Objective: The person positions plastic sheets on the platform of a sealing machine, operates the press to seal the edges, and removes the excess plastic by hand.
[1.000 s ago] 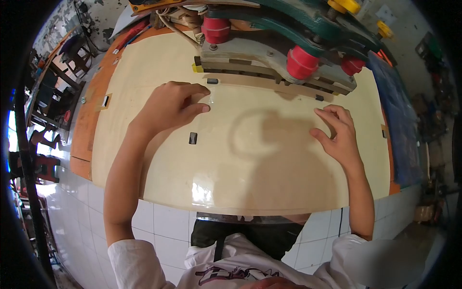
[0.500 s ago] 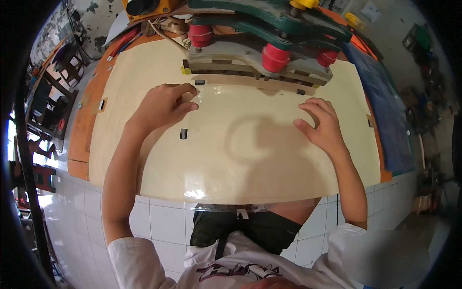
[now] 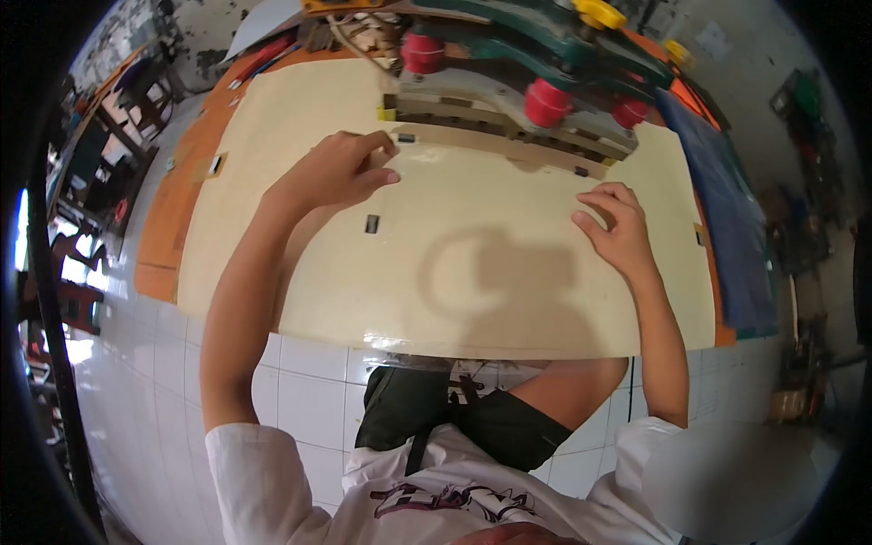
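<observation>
My left hand (image 3: 350,173) is at the upper left of the cream board (image 3: 245,218), its fingertips beside a small black block (image 3: 406,138). Its thumb and fingers are apart, with no object visible between them. My right hand (image 3: 618,225) is at the right, just below a second black block (image 3: 581,171), thumb and index finger also spread. Between the hands lies a glossy clear plastic sheet (image 3: 400,263), hard to make out against the board except by its reflections. A third black block (image 3: 371,224) sits below my left hand.
A green press (image 3: 490,41) with red cylindrical mounts (image 3: 548,102) stands over the board's far side, its long bar (image 3: 509,123) close beyond my fingertips. Blue plastic sheeting (image 3: 718,209) lies at the right. An orange wooden tabletop (image 3: 168,236) shows beyond the board's left edge.
The camera view has shifted, so the press and board sit higher and further right. Both hands keep nearly the same places on the board, fingers still apart.
</observation>
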Demonstrator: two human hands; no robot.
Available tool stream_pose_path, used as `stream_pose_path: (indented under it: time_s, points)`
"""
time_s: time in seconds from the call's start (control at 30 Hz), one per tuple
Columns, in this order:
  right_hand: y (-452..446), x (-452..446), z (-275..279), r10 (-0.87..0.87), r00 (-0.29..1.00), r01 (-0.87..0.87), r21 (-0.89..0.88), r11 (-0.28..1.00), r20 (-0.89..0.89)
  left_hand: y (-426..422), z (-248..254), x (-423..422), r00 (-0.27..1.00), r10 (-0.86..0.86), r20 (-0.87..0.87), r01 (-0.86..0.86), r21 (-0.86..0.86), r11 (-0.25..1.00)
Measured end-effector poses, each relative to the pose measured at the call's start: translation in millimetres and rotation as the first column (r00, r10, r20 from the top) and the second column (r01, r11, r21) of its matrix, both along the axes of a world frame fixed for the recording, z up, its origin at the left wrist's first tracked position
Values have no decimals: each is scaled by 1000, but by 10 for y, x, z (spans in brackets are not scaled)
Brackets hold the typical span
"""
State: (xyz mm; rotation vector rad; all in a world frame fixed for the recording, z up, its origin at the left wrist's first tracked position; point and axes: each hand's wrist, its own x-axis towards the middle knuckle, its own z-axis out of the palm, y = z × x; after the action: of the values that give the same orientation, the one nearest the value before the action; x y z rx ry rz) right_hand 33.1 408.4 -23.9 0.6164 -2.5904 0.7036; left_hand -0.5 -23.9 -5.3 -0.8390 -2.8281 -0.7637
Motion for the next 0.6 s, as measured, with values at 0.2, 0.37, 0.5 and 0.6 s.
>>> stream_pose_path:
  time_s: [0.2,0.37,0.5,0.6]
  points:
    - [-19,-9,-29,-31,997,35,-57,998,73,5,59,49,994,33,109,-37,39,999]
    - [-31,2,10,-46,996,47,-9,999,76,-30,2,9,998,27,50,-26,-16,1000]
    - [-50,18,9,-26,998,28,-29,999,63,-28,12,4,996,36,76,-32,-48,998]
    - [-62,27,27,-23,998,25,-37,999,51,-36,18,-10,996,31,88,-24,-79,997]
